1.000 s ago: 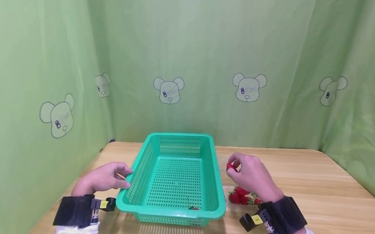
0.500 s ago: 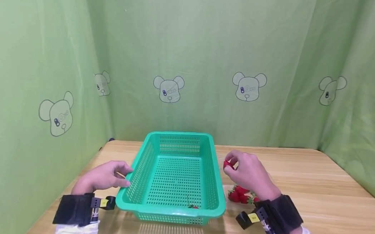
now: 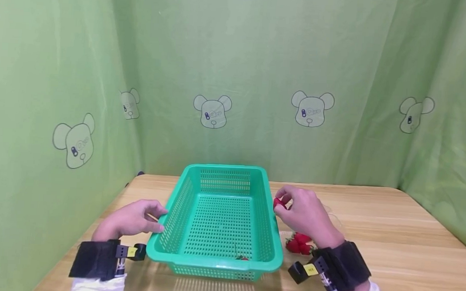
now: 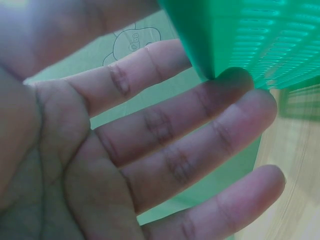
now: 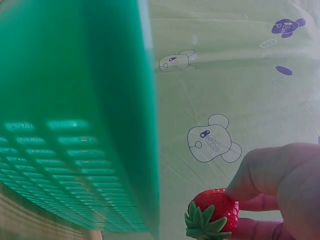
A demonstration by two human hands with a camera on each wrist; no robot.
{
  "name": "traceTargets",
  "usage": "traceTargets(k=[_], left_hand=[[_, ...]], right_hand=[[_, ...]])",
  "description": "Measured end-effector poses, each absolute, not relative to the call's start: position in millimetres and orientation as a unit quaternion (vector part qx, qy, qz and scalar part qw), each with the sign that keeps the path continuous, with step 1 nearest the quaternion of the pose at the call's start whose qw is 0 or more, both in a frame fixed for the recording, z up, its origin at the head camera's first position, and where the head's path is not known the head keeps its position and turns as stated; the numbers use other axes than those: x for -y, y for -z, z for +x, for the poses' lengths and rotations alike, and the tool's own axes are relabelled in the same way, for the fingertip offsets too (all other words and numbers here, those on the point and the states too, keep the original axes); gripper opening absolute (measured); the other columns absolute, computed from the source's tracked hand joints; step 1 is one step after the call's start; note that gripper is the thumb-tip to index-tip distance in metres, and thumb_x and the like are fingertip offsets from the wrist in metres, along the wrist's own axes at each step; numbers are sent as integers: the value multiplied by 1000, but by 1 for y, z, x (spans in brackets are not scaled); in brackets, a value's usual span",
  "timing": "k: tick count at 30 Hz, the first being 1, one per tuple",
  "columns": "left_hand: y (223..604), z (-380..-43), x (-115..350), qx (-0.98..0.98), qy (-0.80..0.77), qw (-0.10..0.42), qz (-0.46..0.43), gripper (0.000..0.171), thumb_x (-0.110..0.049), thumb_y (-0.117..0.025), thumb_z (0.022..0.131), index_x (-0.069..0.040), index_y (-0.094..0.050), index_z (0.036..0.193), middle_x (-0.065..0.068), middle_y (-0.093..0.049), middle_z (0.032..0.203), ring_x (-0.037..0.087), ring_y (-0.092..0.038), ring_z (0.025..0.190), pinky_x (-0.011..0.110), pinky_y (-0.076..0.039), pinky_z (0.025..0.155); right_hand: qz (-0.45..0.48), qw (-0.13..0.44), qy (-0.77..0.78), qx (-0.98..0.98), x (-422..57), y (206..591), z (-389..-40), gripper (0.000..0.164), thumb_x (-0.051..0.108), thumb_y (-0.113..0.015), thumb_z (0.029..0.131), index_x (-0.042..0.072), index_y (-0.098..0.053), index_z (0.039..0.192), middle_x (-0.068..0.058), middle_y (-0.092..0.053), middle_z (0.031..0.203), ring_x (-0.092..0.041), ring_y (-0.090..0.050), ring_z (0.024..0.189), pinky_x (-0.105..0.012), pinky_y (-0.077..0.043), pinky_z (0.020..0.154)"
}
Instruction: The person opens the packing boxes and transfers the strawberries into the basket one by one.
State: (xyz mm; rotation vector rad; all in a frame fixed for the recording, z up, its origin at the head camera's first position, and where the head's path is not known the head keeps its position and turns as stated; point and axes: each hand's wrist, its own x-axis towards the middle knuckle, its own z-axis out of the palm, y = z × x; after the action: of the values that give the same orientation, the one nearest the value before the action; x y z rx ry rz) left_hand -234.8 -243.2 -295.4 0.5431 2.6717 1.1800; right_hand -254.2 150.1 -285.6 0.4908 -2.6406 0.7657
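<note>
A strawberry (image 5: 215, 210) with green leaves is pinched between the thumb and fingers of my right hand (image 3: 306, 214), close to the right rim of a green plastic basket (image 3: 218, 264). My left hand (image 3: 134, 219) holds the basket's left rim, thumb and fingertips at its edge; in the left wrist view the fingers (image 4: 187, 135) reach out fairly straight toward it. Inside the basket, at the near right, lies another strawberry (image 3: 243, 258), mostly hidden by the front wall. Several more strawberries (image 3: 300, 244) sit in clear plastic packaging below my right hand.
Everything stands on a light wooden table (image 3: 391, 244). A green curtain (image 3: 257, 76) printed with bear heads hangs behind and along both sides. Each wrist wears a black strap (image 3: 342, 265) with a small camera.
My right hand has moved left with its strawberry, from over the packaging to beside the basket's right rim. The left hand has stayed at the left rim.
</note>
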Motion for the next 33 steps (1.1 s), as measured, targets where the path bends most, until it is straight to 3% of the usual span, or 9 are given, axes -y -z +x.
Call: traceTargets(k=[10, 22, 33], left_hand=[[295, -235, 245, -899, -390, 85, 183, 36, -14, -72, 81, 1, -57, 109, 26, -58, 121, 40, -58, 106, 50, -55, 85], [293, -234, 241, -905, -383, 80, 169, 37, -12, -73, 80, 1, -58, 111, 24, -60, 118, 40, -58, 105, 51, -55, 85], [294, -233, 241, -903, -388, 82, 166, 36, -12, -73, 80, 1, -57, 110, 24, -59, 119, 40, -58, 105, 50, -55, 85]], right_hand=[[168, 161, -287, 929, -142, 284, -253, 19, 12, -65, 80, 5, -64, 98, -12, -66, 87, -19, -56, 61, -26, -50, 47], [195, 169, -289, 922, -133, 288, -252, 12, 10, -67, 79, 8, -64, 91, -9, -68, 81, -16, -58, 61, -25, -52, 48], [200, 150, -294, 922, -125, 291, -248, 13, 11, -68, 80, 10, -63, 92, -9, -68, 83, -13, -50, 47, -25, -49, 45]])
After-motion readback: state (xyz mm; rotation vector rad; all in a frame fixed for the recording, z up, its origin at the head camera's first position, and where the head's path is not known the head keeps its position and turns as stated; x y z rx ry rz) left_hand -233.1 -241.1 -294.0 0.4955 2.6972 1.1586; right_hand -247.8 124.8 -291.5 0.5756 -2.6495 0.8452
